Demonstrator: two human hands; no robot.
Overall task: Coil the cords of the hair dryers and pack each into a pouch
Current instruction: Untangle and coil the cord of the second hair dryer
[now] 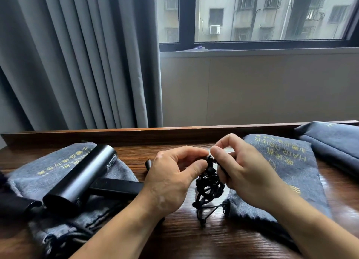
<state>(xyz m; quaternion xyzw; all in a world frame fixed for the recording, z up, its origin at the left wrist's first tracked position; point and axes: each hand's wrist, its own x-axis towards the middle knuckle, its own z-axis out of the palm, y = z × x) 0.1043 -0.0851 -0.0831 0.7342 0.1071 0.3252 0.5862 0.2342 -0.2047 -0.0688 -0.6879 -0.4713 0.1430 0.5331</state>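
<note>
Three grey pouches lie on the wooden table [194, 241], and only one dryer is in sight. At nine o'clock from the hands, the left pouch [46, 169] lies slack with the black hair dryer [81, 173] resting on top of it, its handle pointing toward three o'clock and running under the left hand [171, 181]. That hand pinches the top of the bundled cord [209, 187] between curled thumb and forefinger. The right hand [246, 173], just beside it at three o'clock, pinches the same spot, its lower fingers curled against the bundle's side. The cord looks gathered into a tight knot of loops, with a loose end trailing toward six o'clock (whether it is being tied off or loosened, I cannot tell). Further toward three o'clock, the middle pouch [287, 161] and the far pouch [334, 140] both look plump, so I judge them likely packed already; this dryer is not yet bagged. Room is fair: bare wood toward six o'clock, but a raised ledge [155, 134] closes off twelve o'clock, and pouches crowd both sides.
</note>
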